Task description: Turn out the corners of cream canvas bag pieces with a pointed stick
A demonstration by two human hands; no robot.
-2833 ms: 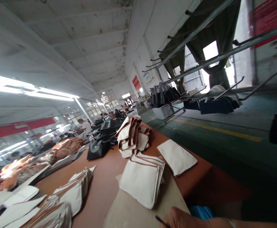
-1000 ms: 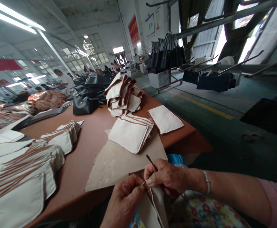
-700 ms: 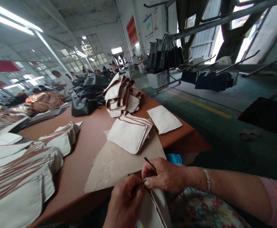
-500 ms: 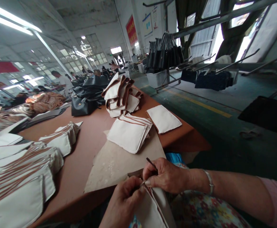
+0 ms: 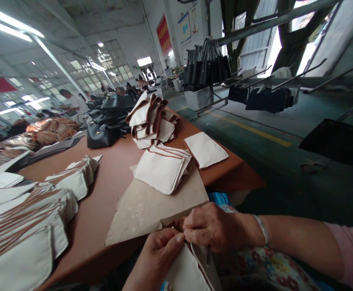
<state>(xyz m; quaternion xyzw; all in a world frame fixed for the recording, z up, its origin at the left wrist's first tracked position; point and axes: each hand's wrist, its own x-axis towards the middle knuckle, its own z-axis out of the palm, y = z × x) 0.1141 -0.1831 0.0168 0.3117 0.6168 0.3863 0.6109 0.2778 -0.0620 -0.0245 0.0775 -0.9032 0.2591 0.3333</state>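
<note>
A cream fabric piece [image 5: 184, 270] with brown edging lies over my lap below the table edge. My left hand [image 5: 161, 250] pinches its upper end between thumb and fingers. Right beside it, my right hand [image 5: 208, 226] is closed at the same end, its fingertips touching the left thumb. A bit of brown material shows behind the fingers. Just beyond my hands is a sheet of brown paper [image 5: 140, 214] on the brown-covered table [image 5: 104, 182], and a small stack of cream pieces [image 5: 160, 169] rests on it.
At the left are rows of cream pieces [image 5: 15, 246]. Farther back stand a heaped cream pile [image 5: 152, 121] and black bags [image 5: 102, 135]. A single flat cream piece [image 5: 206, 149] lies near the right edge. Racks with hanging bags [image 5: 208, 70] stand beyond, and people sit in the distance.
My right hand has turned, its fingers curled lower against the fabric; the thin dark strip that stuck up from it no longer shows. The view has shifted slightly.
</note>
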